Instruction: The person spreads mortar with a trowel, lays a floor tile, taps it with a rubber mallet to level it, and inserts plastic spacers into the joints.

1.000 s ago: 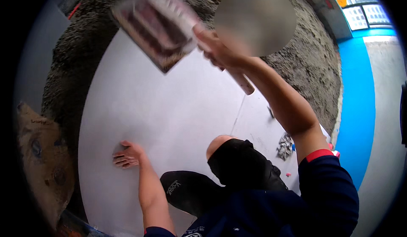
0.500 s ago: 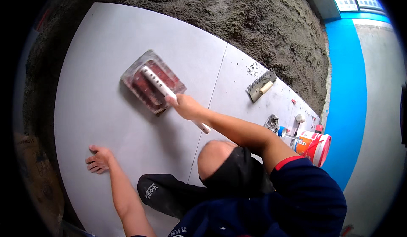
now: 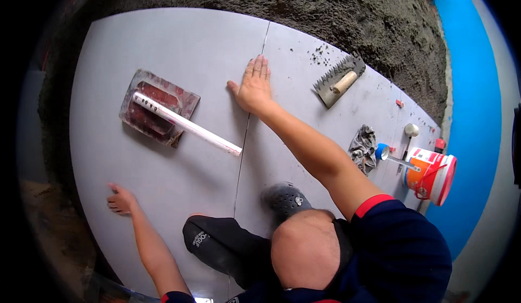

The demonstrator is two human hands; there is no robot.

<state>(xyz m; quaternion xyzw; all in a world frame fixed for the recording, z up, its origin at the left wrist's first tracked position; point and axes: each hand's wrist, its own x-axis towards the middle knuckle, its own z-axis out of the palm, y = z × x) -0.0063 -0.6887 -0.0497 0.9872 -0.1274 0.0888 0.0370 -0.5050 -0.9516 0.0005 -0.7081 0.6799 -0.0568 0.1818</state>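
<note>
A rectangular red-and-grey tamper (image 3: 157,113) with a long white handle rests on a large pale grey tile (image 3: 163,40), left of centre, with no hand on it. My right hand (image 3: 254,90) lies flat, fingers stretched and thumb out, at the thin seam between this tile and its right-hand neighbour (image 3: 293,132). Lower left, my left hand (image 3: 122,200) leans on the same large tile, fingers spread and nothing in them. Right of my right hand, a notched trowel (image 3: 329,92) with a wooden handle lies among dark mortar crumbs.
Rough grey mortar (image 3: 336,13) borders the tiles at the far side. On the right stand a white-and-orange bucket (image 3: 429,170), a crumpled grey cloth (image 3: 363,145), a blue roll (image 3: 382,151) and a white-headed mallet (image 3: 411,130). A blue strip (image 3: 483,86) runs beyond. My knees and shoe are close below.
My right hand has let go of the tamper's handle and moved up and right onto the tile seam. The tamper now rests still. My left hand stays on the tile.
</note>
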